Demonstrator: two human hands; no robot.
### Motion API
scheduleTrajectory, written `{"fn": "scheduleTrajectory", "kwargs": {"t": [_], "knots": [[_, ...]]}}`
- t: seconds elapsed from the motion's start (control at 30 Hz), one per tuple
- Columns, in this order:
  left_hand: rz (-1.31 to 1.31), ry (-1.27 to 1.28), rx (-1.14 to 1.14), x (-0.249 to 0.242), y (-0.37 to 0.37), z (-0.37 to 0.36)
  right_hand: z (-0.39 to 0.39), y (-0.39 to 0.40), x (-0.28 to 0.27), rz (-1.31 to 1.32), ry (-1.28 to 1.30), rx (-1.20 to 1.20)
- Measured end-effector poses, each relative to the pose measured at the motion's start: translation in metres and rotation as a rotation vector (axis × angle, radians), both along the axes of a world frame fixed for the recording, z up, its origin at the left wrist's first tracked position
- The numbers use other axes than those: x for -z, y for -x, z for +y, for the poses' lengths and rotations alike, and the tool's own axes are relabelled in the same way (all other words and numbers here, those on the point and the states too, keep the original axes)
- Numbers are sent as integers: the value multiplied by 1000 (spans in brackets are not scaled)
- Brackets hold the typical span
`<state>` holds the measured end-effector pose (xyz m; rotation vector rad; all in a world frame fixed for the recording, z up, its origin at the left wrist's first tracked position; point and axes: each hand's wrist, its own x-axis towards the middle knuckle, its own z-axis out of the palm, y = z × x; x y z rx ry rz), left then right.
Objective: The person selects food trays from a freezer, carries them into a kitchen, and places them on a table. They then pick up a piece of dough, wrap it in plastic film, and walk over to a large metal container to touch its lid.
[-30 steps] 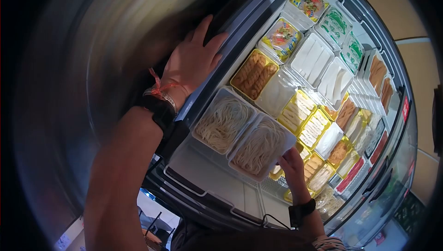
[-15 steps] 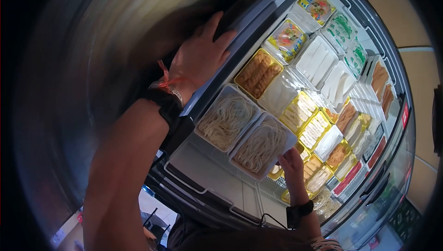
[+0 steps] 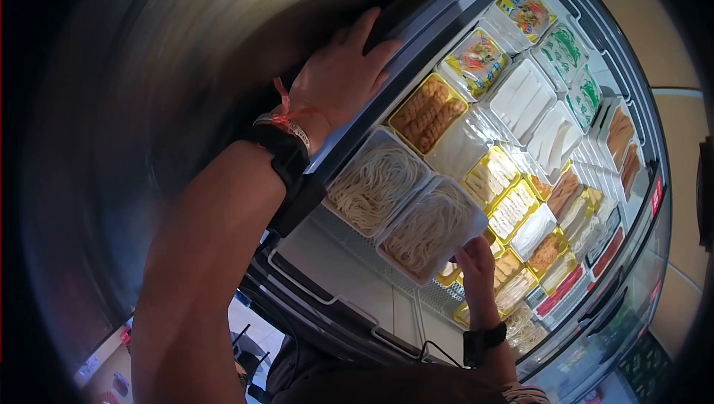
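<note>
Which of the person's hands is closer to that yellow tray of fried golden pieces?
Left. The left hand rests on the cooler's frame just beside the yellow tray. The right hand is farther down, holding a white noodle tray.

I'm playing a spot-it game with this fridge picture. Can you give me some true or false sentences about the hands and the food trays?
1. The right hand holds a tray of noodles by its edge. True.
2. The left hand is picking up a yellow tray. False: it lies flat on the dark frame at the edge of the chiller, holding nothing.
3. A second noodle tray lies right beside the held one. True.
4. There is a red string on the left wrist. True.
5. The tray of golden fried pieces is white. False: it is yellow.
6. The right wrist is bare. False: it wears a dark band.
</note>
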<state>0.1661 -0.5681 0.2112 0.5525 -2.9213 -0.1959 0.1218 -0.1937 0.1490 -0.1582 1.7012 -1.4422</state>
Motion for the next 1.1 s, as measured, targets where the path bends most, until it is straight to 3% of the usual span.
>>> {"fn": "scheduleTrajectory", "kwargs": {"t": [0.53, 0.73, 0.83, 0.9, 1.0, 1.1], "knots": [[9, -8, 5, 0, 1, -1, 4, -5, 14, 137, -95, -23], [-54, -84, -12, -6, 3, 1, 1, -7, 8, 277, -252, -56], [-57, -60, -6, -6, 4, 1, -2, -7, 0, 159, -170, -23], [-33, -24, -7, -6, 3, 1, 6, -8, -1, 182, -269, -62], [-61, -47, -10, -9, 6, 4, 13, -21, -3, 256, -86, 56], [-43, -45, 11, -10, 7, 5, 23, -36, -13, 187, -125, -51]]}}
